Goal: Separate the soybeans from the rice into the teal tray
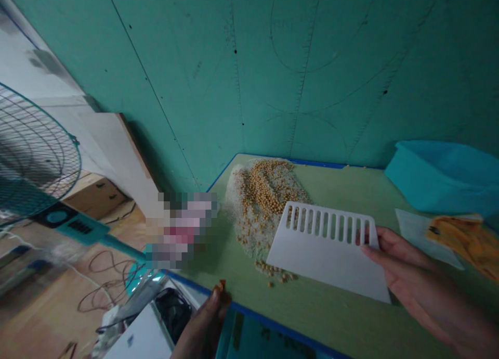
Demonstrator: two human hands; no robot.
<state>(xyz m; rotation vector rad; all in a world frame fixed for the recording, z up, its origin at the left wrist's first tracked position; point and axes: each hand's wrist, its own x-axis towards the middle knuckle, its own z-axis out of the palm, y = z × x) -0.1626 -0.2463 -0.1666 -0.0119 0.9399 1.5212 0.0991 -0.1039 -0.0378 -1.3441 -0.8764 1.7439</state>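
My right hand [405, 265] grips the right end of a white plastic scraper [327, 263], a flat trapezoid with a row of long slots along its upper side. The scraper is over the table, at the lower right of a pile of round yellow beans [268, 184] mixed with fine whitish grains [238, 205]. A few loose beans [270, 284] lie near its lower left corner. At the table's front edge is my left hand [205, 317], its thumb and fingers closed on a small orange-brown bit [222, 284] whose kind I cannot make out.
The blue-edged green table [343, 317] stands against a green wall [273, 78]. A turquoise bin [436, 187], white sheet [417, 234] and orange cloth [460, 239] are at right. To the left stand a fan [35, 151] and a cardboard box [93, 200]; cables [107, 281] cross the floor.
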